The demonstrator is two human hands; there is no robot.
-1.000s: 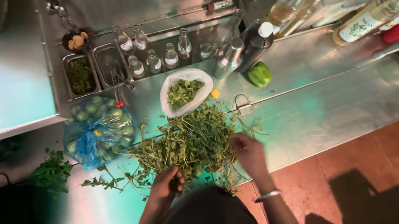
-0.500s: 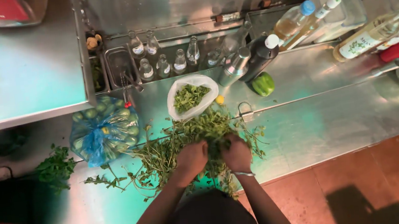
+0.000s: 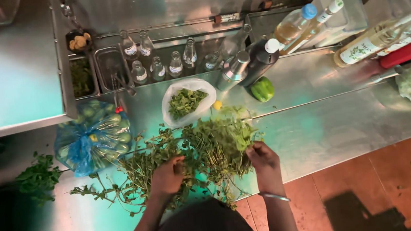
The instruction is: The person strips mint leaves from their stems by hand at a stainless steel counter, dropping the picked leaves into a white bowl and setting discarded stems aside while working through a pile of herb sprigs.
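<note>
My left hand (image 3: pixel 167 175) is closed on stems in the herb pile (image 3: pixel 189 156); my right hand (image 3: pixel 263 158) pinches a sprig at the pile's right edge, I think. Behind the pile, the white bag (image 3: pixel 188 101) holds only a few picked leaves, so most of the pile looks unpicked. A blue bag (image 3: pixel 92 137) sits left of the pile on the table (image 3: pixel 330 127).

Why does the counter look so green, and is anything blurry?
Head view: a teal-green light tints the steel counter, with soft glare on its bare parts; the herbs under the left hand and right hand are slightly soft; the bottles lean outward from wide-lens distortion; a dark shadow lies on the floor.
</note>
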